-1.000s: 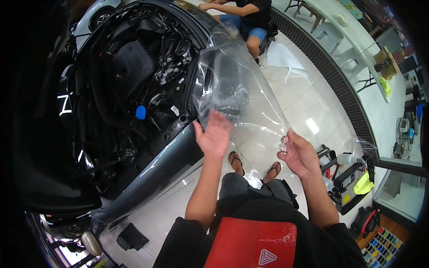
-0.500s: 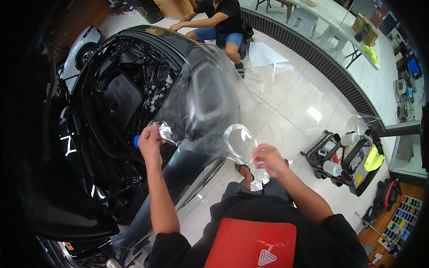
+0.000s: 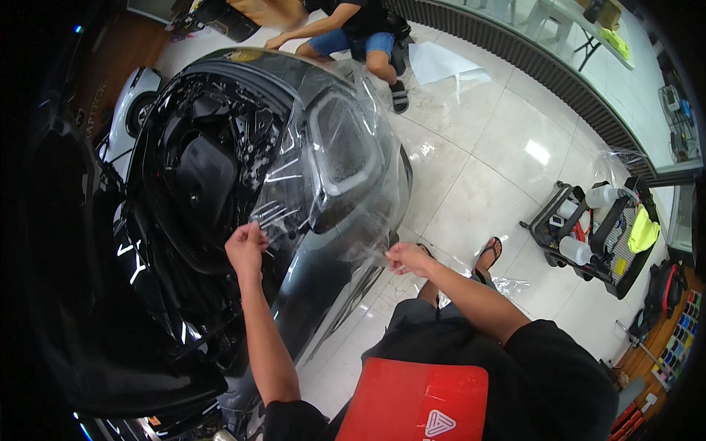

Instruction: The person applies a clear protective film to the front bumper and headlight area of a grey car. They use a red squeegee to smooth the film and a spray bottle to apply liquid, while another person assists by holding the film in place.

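Note:
A sheet of clear plastic film (image 3: 290, 173) drapes wrinkled over the headlight (image 3: 342, 143) and the front corner of a dark grey car (image 3: 312, 275). My left hand (image 3: 246, 253) pinches the film's near-left edge above the rim of the engine bay. Below the headlight, my right hand (image 3: 412, 259) grips the near-right edge between fingertips, and creases run up from there. Between my two hands the film hangs slack in folds over the fender. A scrap of crumpled clear film (image 3: 511, 285) lies on the floor beside my foot.
The open engine bay (image 3: 202, 162) is at left. A person (image 3: 349, 37) sits on the far side, one hand on the car. White sheeting (image 3: 445, 70) lies on the tiles. At right stands a black tool cart (image 3: 588, 235) with spray bottles and a yellow cloth.
My right hand has moved left toward the car and now grips the film's edge. The loose strip that dangled near it is gone from there. The film shows sharper creases around the headlight.

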`<action>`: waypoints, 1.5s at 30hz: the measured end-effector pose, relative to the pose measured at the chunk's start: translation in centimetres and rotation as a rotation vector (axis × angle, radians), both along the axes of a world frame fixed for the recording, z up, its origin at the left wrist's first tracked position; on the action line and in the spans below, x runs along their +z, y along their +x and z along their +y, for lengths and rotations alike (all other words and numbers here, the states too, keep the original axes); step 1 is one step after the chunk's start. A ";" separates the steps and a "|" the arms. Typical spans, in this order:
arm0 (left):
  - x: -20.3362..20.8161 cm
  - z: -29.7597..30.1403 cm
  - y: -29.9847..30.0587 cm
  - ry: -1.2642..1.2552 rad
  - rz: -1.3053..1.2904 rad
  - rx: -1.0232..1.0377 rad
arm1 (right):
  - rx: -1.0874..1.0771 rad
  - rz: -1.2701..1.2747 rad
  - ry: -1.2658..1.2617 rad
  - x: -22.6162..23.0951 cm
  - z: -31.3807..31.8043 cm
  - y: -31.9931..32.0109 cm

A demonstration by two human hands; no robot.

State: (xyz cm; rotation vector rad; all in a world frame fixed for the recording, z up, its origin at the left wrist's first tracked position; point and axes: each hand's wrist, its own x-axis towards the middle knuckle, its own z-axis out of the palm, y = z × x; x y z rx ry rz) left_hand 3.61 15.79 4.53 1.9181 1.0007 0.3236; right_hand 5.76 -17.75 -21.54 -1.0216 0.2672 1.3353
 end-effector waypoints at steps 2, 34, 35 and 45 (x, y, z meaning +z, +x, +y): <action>-0.5 0.6 -0.4 -0.039 0.047 -0.010 | 0.177 -0.204 -0.234 -2.3 -0.8 1.3; -5.3 -6.3 49.5 0.886 -0.182 -0.705 | -0.462 -0.733 0.429 -2.2 10.1 52.1; -4.7 -5.9 49.6 0.857 -0.106 -0.616 | -0.475 -0.846 0.303 -0.6 9.1 52.5; -10.4 1.8 53.4 0.996 0.402 -0.717 | -0.214 -1.227 -0.018 -9.7 15.1 53.6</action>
